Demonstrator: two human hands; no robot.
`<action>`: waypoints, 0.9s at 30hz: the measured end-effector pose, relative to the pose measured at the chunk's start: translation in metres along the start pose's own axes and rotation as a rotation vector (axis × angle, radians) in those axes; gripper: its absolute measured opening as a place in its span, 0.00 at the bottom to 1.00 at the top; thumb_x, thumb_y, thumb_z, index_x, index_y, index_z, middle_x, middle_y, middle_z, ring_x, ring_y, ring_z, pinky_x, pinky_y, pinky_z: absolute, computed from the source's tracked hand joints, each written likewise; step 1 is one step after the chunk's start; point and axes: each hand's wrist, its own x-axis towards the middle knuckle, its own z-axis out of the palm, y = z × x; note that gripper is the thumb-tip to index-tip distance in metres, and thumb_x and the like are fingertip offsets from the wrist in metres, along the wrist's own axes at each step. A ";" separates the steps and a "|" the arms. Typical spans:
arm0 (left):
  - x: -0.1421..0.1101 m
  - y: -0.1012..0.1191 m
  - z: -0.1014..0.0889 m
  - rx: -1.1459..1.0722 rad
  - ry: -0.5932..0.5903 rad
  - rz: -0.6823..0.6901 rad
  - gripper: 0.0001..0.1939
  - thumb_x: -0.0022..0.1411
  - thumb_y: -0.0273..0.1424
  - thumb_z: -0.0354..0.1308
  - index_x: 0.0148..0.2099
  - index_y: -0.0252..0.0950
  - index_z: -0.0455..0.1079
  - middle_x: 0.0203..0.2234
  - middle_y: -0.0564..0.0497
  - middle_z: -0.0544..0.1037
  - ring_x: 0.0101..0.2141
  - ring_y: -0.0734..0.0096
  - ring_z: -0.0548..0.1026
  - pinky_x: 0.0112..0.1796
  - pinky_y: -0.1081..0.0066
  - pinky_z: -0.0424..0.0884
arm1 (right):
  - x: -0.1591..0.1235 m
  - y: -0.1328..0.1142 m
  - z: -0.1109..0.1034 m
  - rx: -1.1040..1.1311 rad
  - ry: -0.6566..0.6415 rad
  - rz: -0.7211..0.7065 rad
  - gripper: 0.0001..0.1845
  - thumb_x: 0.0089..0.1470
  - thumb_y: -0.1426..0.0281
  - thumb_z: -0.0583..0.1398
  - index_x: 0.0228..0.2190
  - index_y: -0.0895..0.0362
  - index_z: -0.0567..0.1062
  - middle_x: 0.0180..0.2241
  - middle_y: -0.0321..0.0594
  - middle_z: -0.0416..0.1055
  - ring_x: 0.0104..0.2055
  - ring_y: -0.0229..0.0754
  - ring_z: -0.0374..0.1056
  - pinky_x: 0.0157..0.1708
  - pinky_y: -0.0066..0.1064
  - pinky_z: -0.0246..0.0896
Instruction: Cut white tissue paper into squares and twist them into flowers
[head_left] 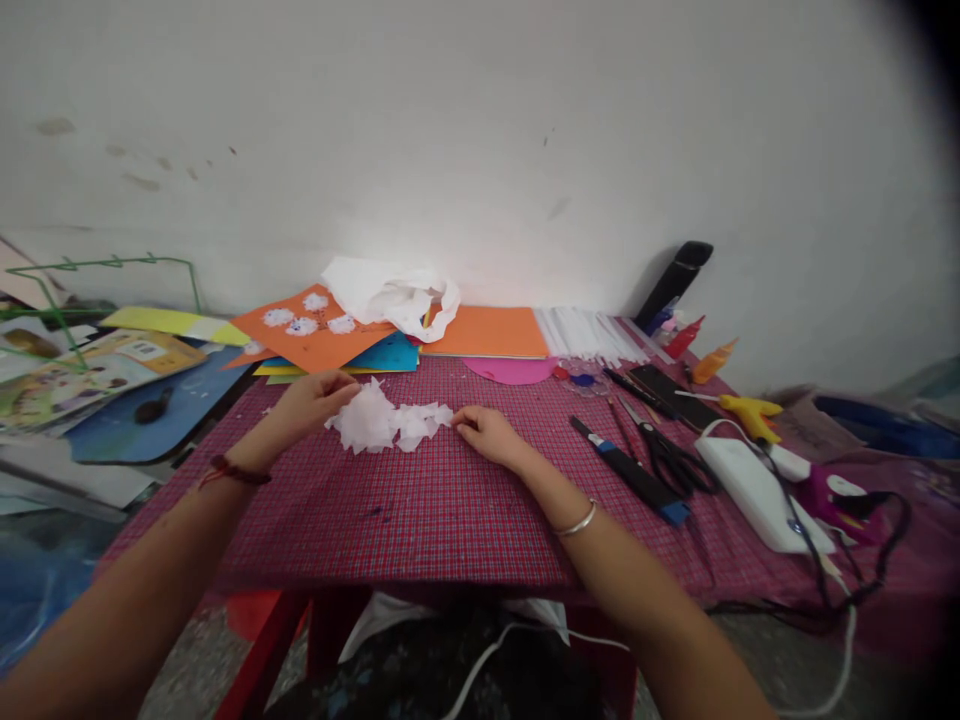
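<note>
White paper scraps (367, 420) lie left of the scissors (666, 458); left hand (319, 398) and right hand (489, 436) flank them, fingers bunched, can't tell if pinching paper. Loose scraps could scatter if a hand drags them

Left forearm (184, 540), right forearm (626, 565) reach forward, converging. Left hand (319, 402) fingers bent; right hand (489, 435) nearer body, fingers curled.

Paper scraps (367, 418) lie on the bench (450, 530) between your hands (489, 436), with paper sheets (486, 332) behind them near the wall (480, 150); scissors (666, 455) and, farther right, a glue gun (750, 412) lie on your right, a booklet (105, 375) on your left.
</note>
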 end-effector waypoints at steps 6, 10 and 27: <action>-0.032 -0.065 -0.003 0.293 -0.049 0.024 0.17 0.54 0.42 0.49 0.31 0.36 0.73 0.28 0.48 0.78 0.31 0.61 0.75 0.35 0.66 0.69 | 0.001 0.003 0.002 0.011 0.001 -0.007 0.12 0.56 0.79 0.57 0.38 0.57 0.79 0.40 0.42 0.80 0.42 0.42 0.74 0.46 0.33 0.64; -0.039 -0.083 0.006 0.365 -0.043 0.065 0.19 0.55 0.40 0.51 0.41 0.37 0.77 0.40 0.45 0.81 0.40 0.57 0.77 0.45 0.63 0.69 | 0.001 0.002 0.002 0.005 0.020 0.005 0.12 0.56 0.78 0.57 0.38 0.57 0.79 0.40 0.42 0.80 0.42 0.42 0.74 0.46 0.33 0.64; -0.023 -0.093 -0.026 0.541 0.014 0.079 0.10 0.58 0.36 0.49 0.31 0.37 0.68 0.30 0.46 0.77 0.33 0.61 0.73 0.37 0.66 0.65 | -0.002 -0.002 -0.001 0.008 0.021 0.006 0.12 0.57 0.77 0.57 0.39 0.57 0.79 0.40 0.42 0.80 0.42 0.41 0.74 0.46 0.33 0.65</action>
